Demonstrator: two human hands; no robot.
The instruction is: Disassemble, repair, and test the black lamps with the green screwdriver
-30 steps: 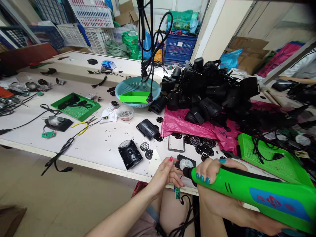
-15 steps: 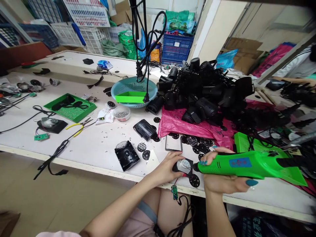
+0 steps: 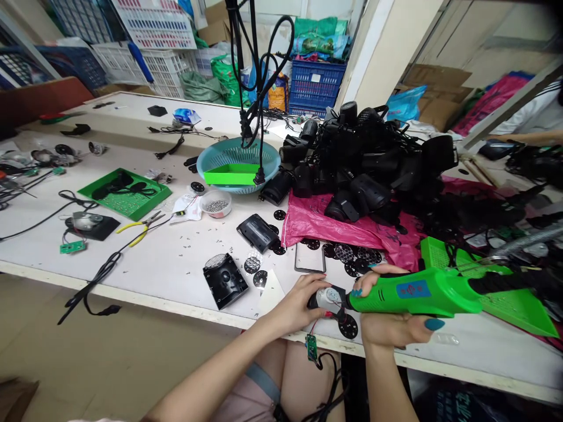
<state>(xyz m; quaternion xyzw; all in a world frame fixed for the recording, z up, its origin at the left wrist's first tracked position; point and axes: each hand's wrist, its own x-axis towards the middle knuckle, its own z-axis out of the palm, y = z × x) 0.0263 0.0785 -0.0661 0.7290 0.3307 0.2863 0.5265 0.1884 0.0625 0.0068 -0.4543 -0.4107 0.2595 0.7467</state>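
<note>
My right hand point(image 3: 387, 316) is wrapped round a green electric screwdriver point(image 3: 411, 290), which lies nearly level. Its dark tip meets the right side of a small black housing with a grey motor unit point(image 3: 328, 298). The fingers of my left hand point(image 3: 303, 302) grip that housing from the left, close to the table's front edge. From it, thin wires run down to a green circuit board point(image 3: 311, 347) hanging over the edge. A black perforated disc point(image 3: 348, 326) lies just below the screwdriver's tip. The exact point where the tip touches is hard to make out.
A black casing point(image 3: 226, 281) and a second black shell point(image 3: 257, 232) lie left of my hands. Behind are a blue colander point(image 3: 206, 155), a tub of screws point(image 3: 216, 205) and a heap of black appliances point(image 3: 365, 158) on pink sacking point(image 3: 308, 220). Black cables point(image 3: 264, 76) hang overhead.
The rear end of the screwdriver has shifted slightly left and lower in view, with my right hand on it. My left hand keeps its grip on the housing.
</note>
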